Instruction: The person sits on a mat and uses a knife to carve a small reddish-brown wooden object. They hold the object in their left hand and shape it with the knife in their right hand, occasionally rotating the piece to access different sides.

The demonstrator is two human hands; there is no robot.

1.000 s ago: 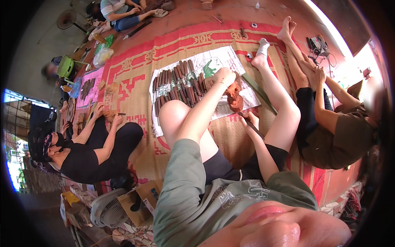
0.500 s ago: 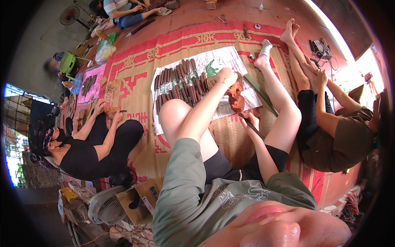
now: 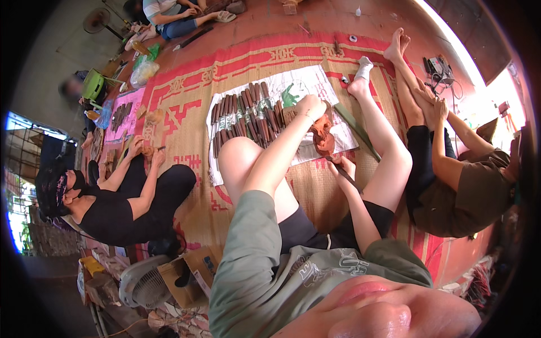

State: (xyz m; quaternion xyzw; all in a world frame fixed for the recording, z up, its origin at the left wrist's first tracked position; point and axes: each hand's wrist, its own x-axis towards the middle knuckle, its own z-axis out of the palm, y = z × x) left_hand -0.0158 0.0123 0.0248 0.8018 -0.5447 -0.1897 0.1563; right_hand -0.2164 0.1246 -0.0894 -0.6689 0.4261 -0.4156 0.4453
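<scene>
A reddish-brown carved wooden piece (image 3: 323,141) stands between my bent legs, over the edge of a white printed sheet (image 3: 315,79). My left hand (image 3: 311,107) is closed round its upper end, fingers curled. Near its lower end, my right hand (image 3: 344,167) grips a slim dark-handled carving tool (image 3: 353,181), whose tip meets or nearly meets the wood. The tip itself is too small to make out. Beside my left knee, several dark wooden-handled tools (image 3: 248,115) lie in rows on the sheet.
A patterned red-and-tan mat (image 3: 186,141) spreads underneath. A long green strip (image 3: 360,132) lies along the sheet's right side. One co-worker (image 3: 118,208) sits at left holding a wooden piece; another (image 3: 462,186) sits at right. A fan (image 3: 146,281) and cardboard box (image 3: 191,276) stand behind left.
My right hand and the tool have shifted slightly at the lower end of the carving. My left hand keeps its hold. The co-worker at left has moved their hands a little.
</scene>
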